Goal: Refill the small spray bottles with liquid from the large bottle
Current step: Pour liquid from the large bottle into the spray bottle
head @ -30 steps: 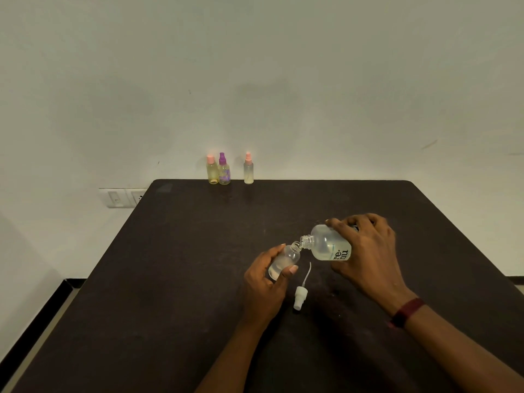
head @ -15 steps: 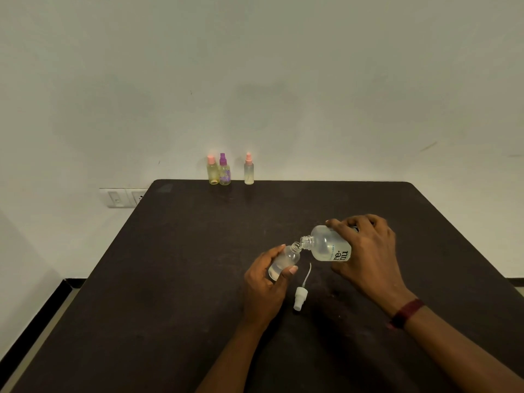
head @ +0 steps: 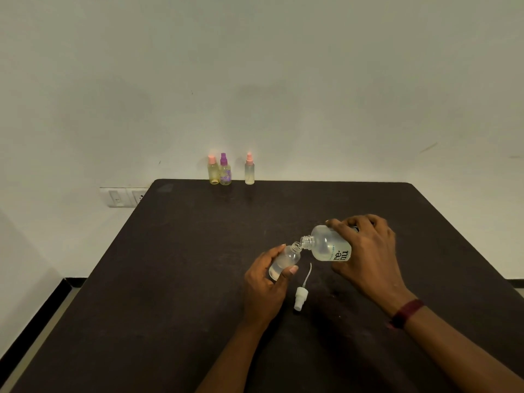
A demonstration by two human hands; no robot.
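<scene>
Here the dark bench (head: 184, 279) carried everything. Right of centre, the right hand (head: 365, 259) curled round the large bottle (head: 326, 246), tipped nearly flat, its mouth touching that of the small spray bottle (head: 285, 260), which the left hand (head: 263, 290) gripped at a tilt. Pouring well probably meant raising the base slowly, mouths aligned, stopping below the brim. Three capped bottles (head: 224, 171) stood at the far edge; the removed spray head (head: 300, 299) lay just nearer.
</scene>
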